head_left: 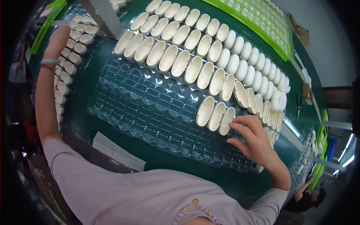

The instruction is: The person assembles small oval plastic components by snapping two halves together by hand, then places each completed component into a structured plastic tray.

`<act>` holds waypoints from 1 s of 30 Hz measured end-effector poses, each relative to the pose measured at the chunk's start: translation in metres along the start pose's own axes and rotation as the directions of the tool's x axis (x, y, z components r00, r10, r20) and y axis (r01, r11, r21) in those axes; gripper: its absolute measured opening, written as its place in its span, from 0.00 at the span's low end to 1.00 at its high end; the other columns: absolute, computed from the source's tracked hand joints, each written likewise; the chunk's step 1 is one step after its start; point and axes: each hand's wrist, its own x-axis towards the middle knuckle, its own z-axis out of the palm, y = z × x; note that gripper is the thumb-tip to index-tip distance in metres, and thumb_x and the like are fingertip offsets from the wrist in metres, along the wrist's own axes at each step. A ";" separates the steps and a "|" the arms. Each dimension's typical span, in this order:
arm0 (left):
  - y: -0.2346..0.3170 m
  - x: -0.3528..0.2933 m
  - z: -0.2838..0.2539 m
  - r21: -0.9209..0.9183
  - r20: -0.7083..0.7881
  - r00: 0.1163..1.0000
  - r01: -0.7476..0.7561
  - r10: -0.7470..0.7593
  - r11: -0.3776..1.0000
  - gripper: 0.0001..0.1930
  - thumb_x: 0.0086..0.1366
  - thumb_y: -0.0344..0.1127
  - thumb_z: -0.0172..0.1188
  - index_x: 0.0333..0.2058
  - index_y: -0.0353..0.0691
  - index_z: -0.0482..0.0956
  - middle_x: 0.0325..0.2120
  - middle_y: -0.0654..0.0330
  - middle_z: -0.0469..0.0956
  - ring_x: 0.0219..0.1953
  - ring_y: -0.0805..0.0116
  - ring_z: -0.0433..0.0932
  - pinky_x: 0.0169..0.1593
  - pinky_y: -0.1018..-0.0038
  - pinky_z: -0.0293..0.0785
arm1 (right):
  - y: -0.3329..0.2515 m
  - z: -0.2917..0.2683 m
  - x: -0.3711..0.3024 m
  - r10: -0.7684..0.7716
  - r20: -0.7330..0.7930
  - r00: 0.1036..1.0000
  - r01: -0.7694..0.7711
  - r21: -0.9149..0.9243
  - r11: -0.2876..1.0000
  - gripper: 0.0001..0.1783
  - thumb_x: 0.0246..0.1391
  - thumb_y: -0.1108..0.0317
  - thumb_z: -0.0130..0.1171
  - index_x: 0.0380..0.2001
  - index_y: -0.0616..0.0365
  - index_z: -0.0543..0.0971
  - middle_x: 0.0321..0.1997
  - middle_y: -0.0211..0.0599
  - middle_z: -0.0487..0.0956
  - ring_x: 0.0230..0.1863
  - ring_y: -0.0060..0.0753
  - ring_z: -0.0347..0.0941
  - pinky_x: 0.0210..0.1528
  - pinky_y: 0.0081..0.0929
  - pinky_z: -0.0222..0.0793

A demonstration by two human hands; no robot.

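In the head view, a clear plastic blister tray (150, 108) with rows of moulded pockets lies across the dark green tabletop (93, 80), and its upper rows are filled with cream-white oval shells (180, 62) standing side by side. The right hand (253, 142) rests over the tray's right part with its fingers (243, 122) spread and curled, open and gripping nothing, the fingertips touching the last shell (226, 120) of a short row of three in a lower row. The left hand (57, 39) is stretched far out to the upper left, reaching onto a second tray of white shells (71, 56) that lies just beside the first one; whether it is closed on a piece cannot be told (only its back shows). A pale band (50, 61) circles that wrist. More shells (258, 71) run down the tray's right side, some tilted. A green-edged tray (258, 26) lies beyond, and a stack of white sheets (118, 152) sits at the tabletop's near edge.
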 end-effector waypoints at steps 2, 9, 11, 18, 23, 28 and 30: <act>0.078 -0.019 -0.109 -0.234 0.319 0.948 0.057 0.022 0.970 0.04 0.52 0.27 0.53 0.25 0.33 0.75 0.24 0.46 0.75 0.30 0.48 0.75 0.32 0.61 0.69 | -0.002 0.000 -0.007 -0.003 0.006 1.000 0.003 -0.022 1.000 0.22 0.38 0.74 0.62 0.41 0.60 0.72 0.44 0.41 0.70 0.45 0.44 0.67 0.46 0.36 0.64; 0.270 -0.025 -0.219 -0.886 -0.180 0.656 -0.431 0.733 0.168 0.20 0.50 0.36 0.65 0.41 0.37 0.73 0.34 0.53 0.76 0.33 0.55 0.76 0.35 0.69 0.73 | 0.022 0.018 -0.002 -0.217 0.165 0.962 0.259 -0.302 0.917 0.14 0.39 0.73 0.55 0.35 0.58 0.74 0.42 0.36 0.71 0.48 0.37 0.65 0.48 0.31 0.61; 0.304 -0.022 -0.217 -0.913 -0.363 0.742 -0.405 0.564 -0.054 0.28 0.49 0.36 0.66 0.49 0.37 0.69 0.44 0.52 0.72 0.41 0.56 0.75 0.42 0.70 0.73 | 0.025 0.015 0.002 -0.233 0.082 0.969 0.240 -0.094 0.966 0.13 0.40 0.75 0.56 0.34 0.57 0.74 0.40 0.35 0.72 0.46 0.36 0.66 0.47 0.30 0.62; 0.367 -0.011 -0.210 -0.927 -0.196 0.856 -0.003 0.478 -0.375 0.35 0.48 0.34 0.69 0.55 0.37 0.65 0.50 0.53 0.70 0.50 0.60 0.72 0.52 0.69 0.67 | 0.027 0.012 0.009 0.095 -0.050 0.994 -0.037 0.677 0.735 0.13 0.46 0.77 0.59 0.38 0.59 0.77 0.40 0.39 0.76 0.43 0.38 0.71 0.46 0.28 0.65; 0.374 -0.014 -0.200 -0.946 -0.208 0.911 -0.095 0.355 -0.310 0.26 0.46 0.31 0.70 0.46 0.36 0.74 0.45 0.53 0.74 0.45 0.64 0.75 0.47 0.73 0.71 | 0.032 0.027 0.012 0.046 -0.177 0.983 0.065 0.575 0.816 0.14 0.45 0.77 0.60 0.39 0.60 0.76 0.40 0.40 0.76 0.43 0.41 0.72 0.46 0.29 0.66; 0.377 -0.016 -0.197 -0.961 -0.234 0.938 -0.183 0.257 -0.207 0.25 0.44 0.32 0.71 0.44 0.36 0.75 0.40 0.54 0.78 0.40 0.65 0.78 0.44 0.75 0.73 | 0.029 0.031 0.015 0.049 -0.285 0.957 0.084 0.435 0.897 0.18 0.42 0.76 0.62 0.41 0.60 0.74 0.41 0.41 0.75 0.42 0.43 0.71 0.44 0.30 0.67; 0.377 -0.017 -0.196 -0.958 -0.268 0.937 -0.235 0.223 -0.164 0.26 0.43 0.32 0.71 0.43 0.36 0.76 0.39 0.54 0.78 0.38 0.64 0.79 0.42 0.75 0.74 | 0.029 0.030 0.017 0.020 -0.272 0.962 0.096 0.405 0.909 0.20 0.41 0.76 0.62 0.42 0.60 0.73 0.41 0.42 0.75 0.42 0.44 0.71 0.44 0.31 0.66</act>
